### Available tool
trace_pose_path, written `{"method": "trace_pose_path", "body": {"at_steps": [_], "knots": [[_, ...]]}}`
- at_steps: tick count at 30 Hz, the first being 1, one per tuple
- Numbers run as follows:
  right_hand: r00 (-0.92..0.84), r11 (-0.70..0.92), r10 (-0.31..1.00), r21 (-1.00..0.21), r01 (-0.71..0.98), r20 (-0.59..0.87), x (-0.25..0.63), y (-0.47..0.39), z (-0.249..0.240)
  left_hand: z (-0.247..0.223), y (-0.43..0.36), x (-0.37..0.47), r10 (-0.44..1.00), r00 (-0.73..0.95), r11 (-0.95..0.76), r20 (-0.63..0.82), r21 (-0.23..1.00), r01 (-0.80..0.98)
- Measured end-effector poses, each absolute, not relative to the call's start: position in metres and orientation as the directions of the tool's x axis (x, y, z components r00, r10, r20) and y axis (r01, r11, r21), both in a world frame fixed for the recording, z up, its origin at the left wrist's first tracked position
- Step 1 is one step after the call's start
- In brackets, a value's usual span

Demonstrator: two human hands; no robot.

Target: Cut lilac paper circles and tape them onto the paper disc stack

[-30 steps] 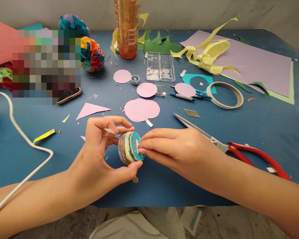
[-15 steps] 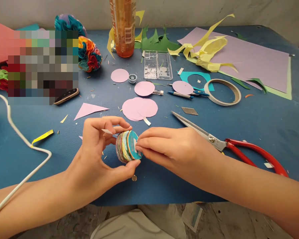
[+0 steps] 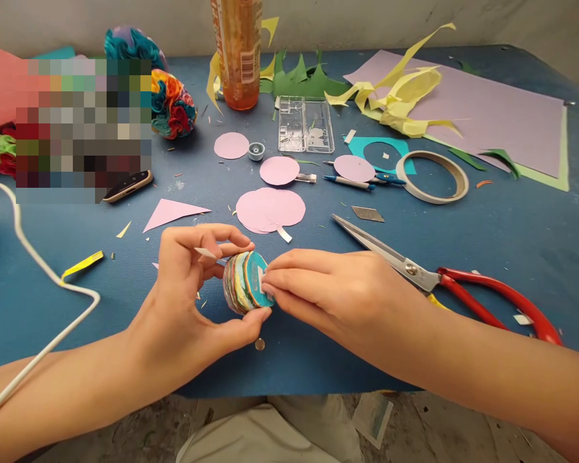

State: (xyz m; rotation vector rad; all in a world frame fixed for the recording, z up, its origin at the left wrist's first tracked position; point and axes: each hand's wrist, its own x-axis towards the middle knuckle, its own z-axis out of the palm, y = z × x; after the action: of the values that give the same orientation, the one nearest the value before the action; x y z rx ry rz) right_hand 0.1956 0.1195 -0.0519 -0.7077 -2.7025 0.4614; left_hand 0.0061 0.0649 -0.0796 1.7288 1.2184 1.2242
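My left hand (image 3: 193, 296) curls around a stack of coloured paper discs (image 3: 235, 283), thumb below and fingers above. The stack is tilted, its teal top disc facing right. A small white strip (image 3: 205, 253) sticks out between the left fingers. On the teal face lies a piece of white tape (image 3: 260, 280). My right hand (image 3: 325, 280) is closed, its fingertips pinched together at that tape's edge; they partly hide it. Just beyond the hands lie overlapping pink paper discs (image 3: 270, 209). A small round metallic piece (image 3: 260, 344) rests below the stack.
Red-handled scissors (image 3: 410, 267) lie beside my right forearm. Farther back are a tape roll (image 3: 431, 177), a clear plastic case (image 3: 305, 125) and an orange bottle (image 3: 241, 58). A white cable (image 3: 77, 296) runs across my left forearm. Paper scraps (image 3: 174, 214) are scattered about.
Both hands stay almost in place around the stack. The stack has tipped very slightly, and the right fingertips are still at the tape.
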Motion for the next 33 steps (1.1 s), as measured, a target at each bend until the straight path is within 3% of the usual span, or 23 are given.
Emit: {"method": "trace_pose_path", "body": {"at_steps": [8, 21, 26, 33], "knots": [[-0.828, 0.811, 0.517, -0.432, 0.395, 0.215, 0.1955, 0.1225, -0.0493, -0.0793, 0.0649, 0.0078, 0.948, 0.109, -0.317, 0.298, 0.907, 0.278], [-0.844, 0.834, 0.498, -0.376, 0.404, 0.200, 0.1959, 0.1210, -0.0507, -0.0783, 0.0640, 0.0073, 0.951, 0.111, -0.308, 0.288, 0.915, 0.262], [-0.828, 0.798, 0.525, -0.455, 0.397, 0.198, 0.1956, 0.1226, -0.0502, -0.0784, 0.0642, 0.0081, 0.949, 0.105, -0.314, 0.297, 0.911, 0.268], [-0.829, 0.801, 0.524, -0.444, 0.402, 0.195, 0.1946, 0.1185, -0.0499, -0.0788, 0.0633, 0.0098, 0.963, 0.075, -0.270, 0.259, 0.928, 0.256]]}}
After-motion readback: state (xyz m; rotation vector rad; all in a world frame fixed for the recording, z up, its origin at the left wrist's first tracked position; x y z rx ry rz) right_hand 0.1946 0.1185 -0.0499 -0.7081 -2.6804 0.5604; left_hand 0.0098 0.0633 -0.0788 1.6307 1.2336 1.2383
